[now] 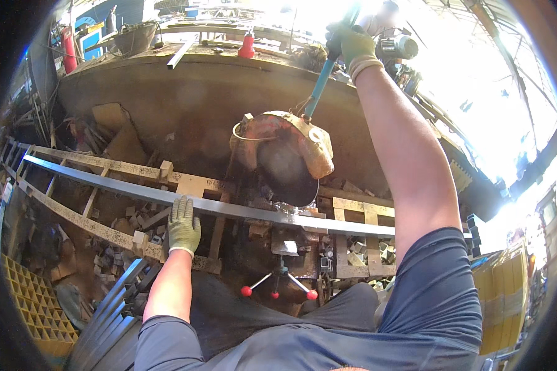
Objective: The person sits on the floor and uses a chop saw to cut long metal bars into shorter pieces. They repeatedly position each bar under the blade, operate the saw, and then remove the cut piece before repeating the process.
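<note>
A long silvery metal bar (241,211) lies across wooden-looking support rails. My left hand (184,226), in a yellow-green glove, rests on the bar with its fingers stretched out. To the right of it, the dark round blade (286,176) of a cut-off saw stands at the bar, under a worn orange and cream guard (300,127). Its lowest edge meets or nearly meets the bar, where bright specks show. A teal lever (319,89) rises from the guard. My right hand (358,48), also gloved, is wrapped round the lever's upper end; glare washes out part of it.
A clamp handle with red knobs (276,293) sits in front of the saw. Short metal offcuts (108,255) lie below the rails (93,221). More bars (114,309) stand at lower left, beside a yellow grid (34,303). A motor (397,47) is near my right hand.
</note>
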Motion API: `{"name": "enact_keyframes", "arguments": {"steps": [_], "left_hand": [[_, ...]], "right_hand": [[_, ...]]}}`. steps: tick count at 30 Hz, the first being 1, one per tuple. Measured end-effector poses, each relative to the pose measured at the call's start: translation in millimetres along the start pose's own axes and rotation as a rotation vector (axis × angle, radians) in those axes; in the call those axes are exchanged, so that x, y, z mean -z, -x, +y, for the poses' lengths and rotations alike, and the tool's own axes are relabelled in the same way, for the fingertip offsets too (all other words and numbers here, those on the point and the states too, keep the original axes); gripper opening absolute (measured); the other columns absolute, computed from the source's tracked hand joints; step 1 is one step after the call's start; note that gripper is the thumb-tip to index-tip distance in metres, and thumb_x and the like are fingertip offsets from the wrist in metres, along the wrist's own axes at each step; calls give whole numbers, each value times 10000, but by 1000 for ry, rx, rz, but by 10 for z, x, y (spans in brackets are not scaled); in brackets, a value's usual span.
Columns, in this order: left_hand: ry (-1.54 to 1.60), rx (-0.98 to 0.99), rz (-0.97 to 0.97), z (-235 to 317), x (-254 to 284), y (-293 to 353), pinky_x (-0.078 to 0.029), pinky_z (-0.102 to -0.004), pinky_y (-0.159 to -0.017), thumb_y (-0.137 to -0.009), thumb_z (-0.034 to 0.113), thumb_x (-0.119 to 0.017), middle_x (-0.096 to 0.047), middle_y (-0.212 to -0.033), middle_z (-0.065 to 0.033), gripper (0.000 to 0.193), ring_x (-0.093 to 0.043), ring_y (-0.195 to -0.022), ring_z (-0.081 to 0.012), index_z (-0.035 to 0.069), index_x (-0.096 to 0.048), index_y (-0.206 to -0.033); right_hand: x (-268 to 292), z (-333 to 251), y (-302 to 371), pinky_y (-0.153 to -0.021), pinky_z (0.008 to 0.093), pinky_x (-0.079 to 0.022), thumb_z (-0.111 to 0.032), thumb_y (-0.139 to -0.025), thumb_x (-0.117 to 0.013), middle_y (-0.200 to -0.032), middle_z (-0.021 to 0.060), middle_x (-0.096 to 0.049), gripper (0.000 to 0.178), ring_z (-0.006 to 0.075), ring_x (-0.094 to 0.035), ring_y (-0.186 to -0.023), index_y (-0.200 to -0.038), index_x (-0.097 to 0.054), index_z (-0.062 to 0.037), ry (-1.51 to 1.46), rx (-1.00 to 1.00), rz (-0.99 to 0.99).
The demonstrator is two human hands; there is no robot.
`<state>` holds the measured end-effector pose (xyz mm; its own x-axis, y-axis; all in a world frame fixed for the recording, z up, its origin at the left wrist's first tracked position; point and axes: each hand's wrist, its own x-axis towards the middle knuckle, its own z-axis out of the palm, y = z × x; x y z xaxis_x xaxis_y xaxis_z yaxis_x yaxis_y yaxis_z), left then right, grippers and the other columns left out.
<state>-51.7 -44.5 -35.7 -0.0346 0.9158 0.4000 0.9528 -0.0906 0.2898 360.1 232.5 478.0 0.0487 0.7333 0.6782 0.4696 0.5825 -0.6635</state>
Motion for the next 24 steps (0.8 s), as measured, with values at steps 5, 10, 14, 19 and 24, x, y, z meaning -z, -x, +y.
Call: {"name": "enact_keyframes", "arguments": {"steps": [5,10,14,19,24], "left_hand": [[-45,55,-23,-138,65,164,-291,-550,-1381,-1040,249,-648,-396,-1825,-136,689,-319,-1703,-368,51,-508,-1685],[-2,39,-3,-30,27,35,-287,-559,-1382,-1035,241,-660,-400,-1820,-135,687,-319,-1701,-372,55,-512,-1679],[-13,25,15,-118,48,136,-290,-560,-1381,-1036,238,-656,-404,-1819,-131,681,-320,-1702,-367,55,-514,-1676],[-29,35,14,-94,56,118,-302,-561,-1378,-1036,236,-657,-418,-1812,-136,684,-339,-1693,-376,47,-513,-1678],[-48,43,-4,-90,60,106,-307,-548,-1377,-1042,245,-653,-415,-1812,-149,674,-338,-1693,-381,42,-522,-1672]], "right_hand": [[-198,-371,257,-712,412,-639,-146,-936,-773,-872,154,-789,244,258,-765,-756,-1096,-774,39,141,-64,-73],[-120,-506,386,-712,397,-643,-197,-932,-766,-861,147,-785,329,263,-761,-746,-1144,-738,54,-171,-175,7],[-195,-643,480,-695,389,-632,-208,-946,-782,-867,132,-781,335,242,-748,-737,-1159,-723,43,-107,-206,31],[-228,-490,420,-691,380,-619,-244,-958,-811,-892,121,-786,346,222,-748,-759,-1146,-727,34,-170,-142,30],[-235,-380,314,-695,385,-620,-229,-987,-793,-905,124,-788,296,224,-753,-774,-1149,-741,14,-169,-167,27]]}}
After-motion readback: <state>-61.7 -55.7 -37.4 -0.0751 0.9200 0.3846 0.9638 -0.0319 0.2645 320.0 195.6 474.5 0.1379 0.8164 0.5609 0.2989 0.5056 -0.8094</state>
